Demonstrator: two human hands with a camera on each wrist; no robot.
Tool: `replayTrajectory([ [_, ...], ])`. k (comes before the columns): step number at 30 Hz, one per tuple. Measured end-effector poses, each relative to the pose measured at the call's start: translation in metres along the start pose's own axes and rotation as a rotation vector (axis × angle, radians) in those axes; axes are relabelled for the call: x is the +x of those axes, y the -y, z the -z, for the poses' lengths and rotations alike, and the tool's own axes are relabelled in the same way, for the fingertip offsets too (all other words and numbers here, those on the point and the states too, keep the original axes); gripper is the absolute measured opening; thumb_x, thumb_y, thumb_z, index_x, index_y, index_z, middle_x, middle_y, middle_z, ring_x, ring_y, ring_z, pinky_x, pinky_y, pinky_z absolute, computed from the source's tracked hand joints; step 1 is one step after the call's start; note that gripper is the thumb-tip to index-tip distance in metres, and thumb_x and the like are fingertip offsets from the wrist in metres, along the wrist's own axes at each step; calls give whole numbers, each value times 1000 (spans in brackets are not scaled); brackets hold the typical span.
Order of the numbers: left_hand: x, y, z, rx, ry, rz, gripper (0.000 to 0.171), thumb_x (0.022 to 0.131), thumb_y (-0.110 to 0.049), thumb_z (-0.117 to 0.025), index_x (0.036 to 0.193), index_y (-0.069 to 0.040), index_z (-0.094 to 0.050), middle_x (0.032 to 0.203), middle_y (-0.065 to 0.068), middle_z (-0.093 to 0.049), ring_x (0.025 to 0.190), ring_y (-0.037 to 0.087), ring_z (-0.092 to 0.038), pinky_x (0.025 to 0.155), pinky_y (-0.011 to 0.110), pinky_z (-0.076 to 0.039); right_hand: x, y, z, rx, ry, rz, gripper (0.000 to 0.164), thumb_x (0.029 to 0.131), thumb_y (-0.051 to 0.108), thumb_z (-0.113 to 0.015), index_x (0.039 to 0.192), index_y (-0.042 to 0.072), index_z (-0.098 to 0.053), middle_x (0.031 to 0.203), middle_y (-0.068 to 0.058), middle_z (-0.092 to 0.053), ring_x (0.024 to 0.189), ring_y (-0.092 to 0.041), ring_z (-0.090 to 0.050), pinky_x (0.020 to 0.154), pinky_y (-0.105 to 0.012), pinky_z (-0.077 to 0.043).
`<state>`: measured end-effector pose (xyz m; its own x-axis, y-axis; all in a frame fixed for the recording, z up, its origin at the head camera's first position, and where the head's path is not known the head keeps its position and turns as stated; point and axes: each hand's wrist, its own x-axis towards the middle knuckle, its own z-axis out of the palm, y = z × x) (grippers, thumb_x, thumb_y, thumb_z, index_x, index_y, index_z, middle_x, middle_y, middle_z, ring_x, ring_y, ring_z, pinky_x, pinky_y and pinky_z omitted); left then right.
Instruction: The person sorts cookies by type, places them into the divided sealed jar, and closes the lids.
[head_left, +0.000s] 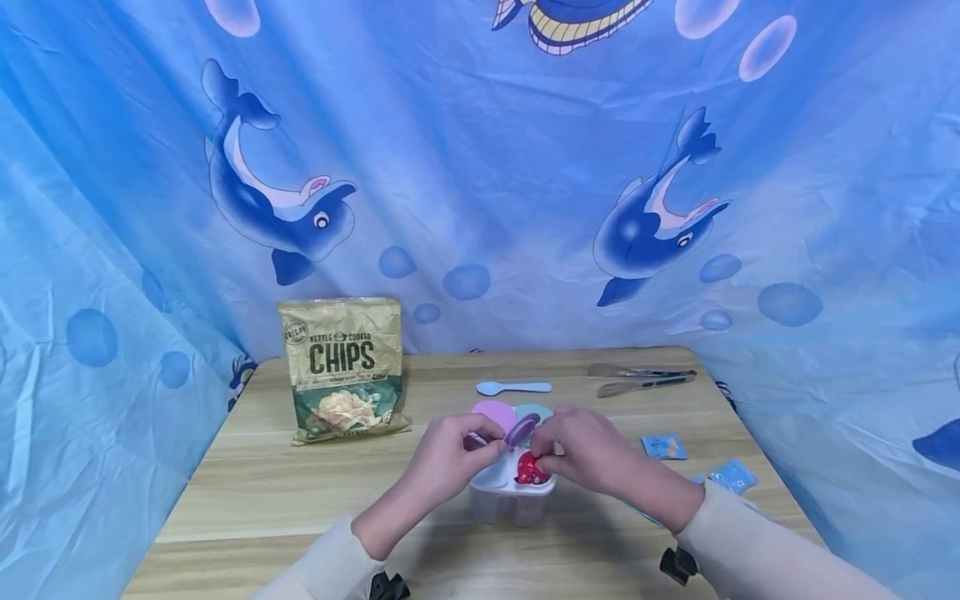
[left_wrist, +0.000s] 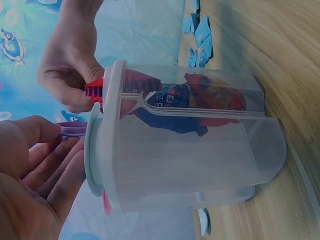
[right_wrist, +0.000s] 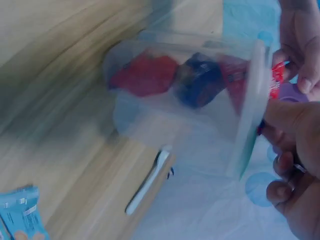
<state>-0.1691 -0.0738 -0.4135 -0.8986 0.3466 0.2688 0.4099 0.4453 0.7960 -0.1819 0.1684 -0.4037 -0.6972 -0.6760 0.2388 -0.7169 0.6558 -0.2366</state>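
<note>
Nearest: pale cream cloth sleeve (head_left: 757, 533), right arm. Right hand (head_left: 585, 450): thumb and finger pinching the top of a glossy red printed film packet (head_left: 532, 471). Packet's place: mouth of one compartment of a translucent plastic container with a white rim (head_left: 491, 504), partly inside. Beneath it, same compartment: dark-blue film packet (left_wrist: 172, 101); second red film packet (left_wrist: 220, 97). Left hand (head_left: 453, 458): thumb and finger pinching a small purple plastic lid (head_left: 522, 429), tilted up. Handling, as judged: red packet light, pliable, somewhat slippery, contents possibly crushable; best held by its flat end. Lid light, fairly stiff; take by the edge. Container light, easily nudged; steady by its walls.
</note>
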Motion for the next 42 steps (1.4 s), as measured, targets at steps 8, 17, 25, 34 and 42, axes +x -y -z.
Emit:
replayTrajectory([
  [8, -3, -3, 1, 15, -36, -16, 5, 88, -13, -77, 91, -17, -78, 85, -9, -76, 77, 10, -72, 70, 22, -58, -3, 3, 3, -77, -20, 107, 4, 91, 25, -78, 94, 26, -81, 85, 21, -73, 72, -1, -49, 63, -18, -44],
  [17, -3, -1, 1, 5, -42, 13, 5, 88, -17, -79, 91, -14, -78, 84, -12, -75, 75, 8, -70, 68, 22, -57, -6, 8, -8, -33, -40, 53, 18, 88, 47, -79, 92, 29, -81, 88, 20, -65, 80, -1, -48, 66, -18, -45],
  [25, -4, 0, 2, -16, -28, 18, 4, 88, -14, -77, 92, -15, -78, 86, -10, -76, 77, 10, -72, 70, 23, -58, -6, 10, -15, 55, -87, 100, 5, 91, 31, -77, 92, 29, -73, 84, 22, -63, 76, 0, -55, 61, -15, -45],
  [34, -3, -1, 3, -12, -31, 12, 5, 88, -13, -77, 91, -17, -78, 86, -10, -76, 77, 9, -71, 70, 23, -59, -4, 7, -11, 63, 82, 135, 18, 98, 45, -68, 90, 30, -74, 80, 28, -62, 69, 1, -43, 58, -14, -37],
  [42, -3, -1, 3, -3, -30, 6, 6, 88, -13, -78, 92, -17, -78, 87, -8, -77, 77, 8, -71, 71, 23, -58, -3, -6, -8, 251, 56, 87, 12, 98, 36, -70, 96, 29, -80, 89, 23, -69, 72, 1, -55, 61, -17, -47],
])
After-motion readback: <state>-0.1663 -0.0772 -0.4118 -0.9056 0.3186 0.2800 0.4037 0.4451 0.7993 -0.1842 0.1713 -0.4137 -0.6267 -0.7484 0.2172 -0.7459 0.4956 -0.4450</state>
